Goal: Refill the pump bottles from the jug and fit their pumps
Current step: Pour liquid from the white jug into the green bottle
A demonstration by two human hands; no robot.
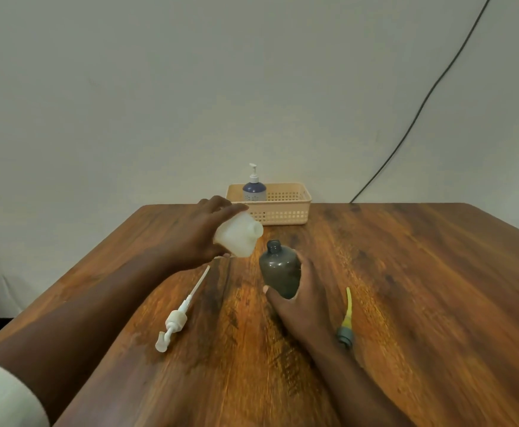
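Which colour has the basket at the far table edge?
Pale peach basket, seen in the head view.

I see a wooden table [406, 288], beige basket [286, 208] at its far edge, black cable [421, 109] on the wall behind the table.

Table [406, 288]: reddish-brown wood grain with dark streaks. Jug [236, 237]: translucent white. Bottle [278, 269]: smoky dark grey, see-through. Pump [175, 322] at left: white, with white tube. Pump at right [346, 325]: grey collar, yellow tube. Basket [282, 208]: pale peach, grid of square holes. Bottle in basket [254, 190]: dark blue, white pump. Wall [159, 87]: plain grey-white. Cable [421, 103]: black. Sleeve [2, 396]: off-white.
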